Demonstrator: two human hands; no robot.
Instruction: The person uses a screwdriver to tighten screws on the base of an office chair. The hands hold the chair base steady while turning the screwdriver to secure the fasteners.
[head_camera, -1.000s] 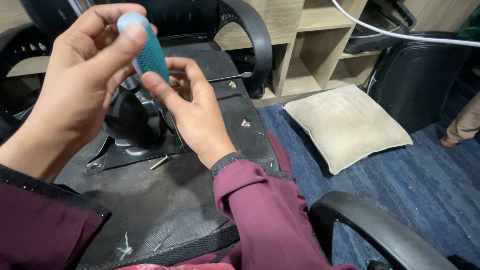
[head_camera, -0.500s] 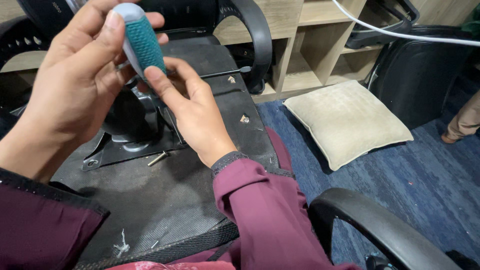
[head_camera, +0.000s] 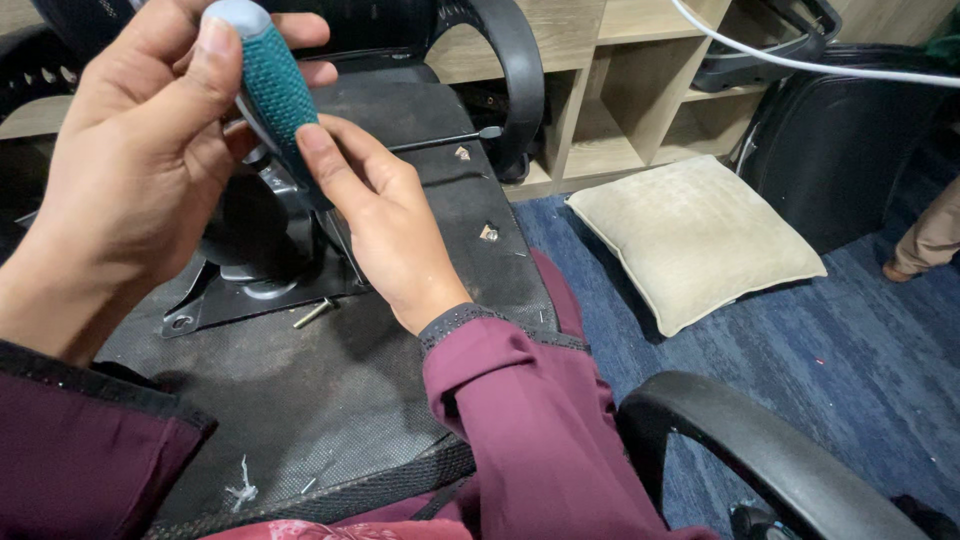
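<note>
Screwdriver (head_camera: 268, 85), teal ribbed handle with grey cap, held upright near the top left, above the underside of an overturned black office chair (head_camera: 300, 420).

Around it, from largest down:
- Blue carpeted floor (head_camera: 800, 340) on the right.
- Pale wooden shelf unit (head_camera: 620, 90) at the back.
- Chair underside spread across the lap, one curved armrest (head_camera: 780, 470) in the lower right.
- Cream cushion (head_camera: 695, 235) flat on the floor.
- Black metal mechanism plate (head_camera: 250, 265) fixed at the seat's centre.
- Left hand (head_camera: 140, 170) clamped around the handle, thumb pressed near the cap.
- Right hand (head_camera: 385, 230), fingers together, laid against the lower handle.
- Loose bolt (head_camera: 313, 313) just beside the plate.

Judged as a regrip of the tool. Tip hidden behind the hands, so lining up would call for a clear sight of it.

No package, label or sign in view.
</note>
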